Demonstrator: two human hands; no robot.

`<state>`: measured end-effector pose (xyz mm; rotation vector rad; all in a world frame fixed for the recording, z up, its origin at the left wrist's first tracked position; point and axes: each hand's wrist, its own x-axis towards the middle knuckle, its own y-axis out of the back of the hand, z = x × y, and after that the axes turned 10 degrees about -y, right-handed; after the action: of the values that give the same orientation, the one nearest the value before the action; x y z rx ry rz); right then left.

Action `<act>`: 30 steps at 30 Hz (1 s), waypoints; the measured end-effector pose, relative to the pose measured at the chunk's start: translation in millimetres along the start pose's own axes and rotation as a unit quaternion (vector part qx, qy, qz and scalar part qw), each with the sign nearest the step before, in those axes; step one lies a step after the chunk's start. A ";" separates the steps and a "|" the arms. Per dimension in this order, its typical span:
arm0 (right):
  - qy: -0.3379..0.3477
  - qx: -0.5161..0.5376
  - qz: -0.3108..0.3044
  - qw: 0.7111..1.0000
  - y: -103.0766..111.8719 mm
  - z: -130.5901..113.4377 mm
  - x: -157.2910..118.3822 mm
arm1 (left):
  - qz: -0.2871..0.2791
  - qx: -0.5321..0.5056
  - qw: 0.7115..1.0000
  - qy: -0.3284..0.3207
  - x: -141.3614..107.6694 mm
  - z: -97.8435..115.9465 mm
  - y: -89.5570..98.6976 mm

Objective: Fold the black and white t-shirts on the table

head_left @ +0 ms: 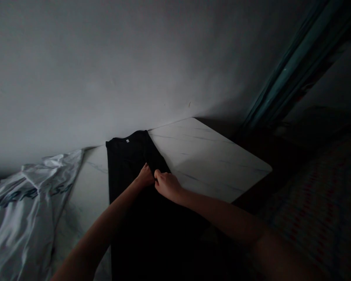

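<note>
A black garment (125,160) lies spread over the white table, its top edge by the wall and a small white label inside that edge. Its lower part fades into darkness, so I cannot tell whether it is a shirt or trousers. My left hand (146,175) is closed on the cloth near the garment's right side. Right beside it, my right hand (167,185) is also closed, fingers curled round a bit of the same black fabric. The two hands almost touch.
A white shirt with dark lettering (38,191) lies crumpled on the left of the marble-patterned table (204,156). Behind stands a pale wall (134,70). A teal curtain (280,74) hangs at the right, above a dim patterned cloth (312,218).
</note>
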<state>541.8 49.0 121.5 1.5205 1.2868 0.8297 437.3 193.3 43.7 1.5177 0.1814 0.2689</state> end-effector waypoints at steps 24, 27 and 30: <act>0.169 -0.022 0.019 0.985 -44.3 51.5 76.4 | -0.039 0.025 0.999 -0.021 -29.7 -35.6 19.8; 0.182 -0.029 0.018 0.983 -43.0 54.8 74.3 | -0.035 0.000 0.998 -0.053 -32.8 -35.1 41.0; 0.187 -0.027 0.024 0.982 -41.2 54.1 81.7 | -0.040 -0.022 0.999 -0.016 -34.5 -39.5 64.7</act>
<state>595.5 116.1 59.0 1.4000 1.4857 1.2143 389.1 223.4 104.7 1.4660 0.2087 0.1839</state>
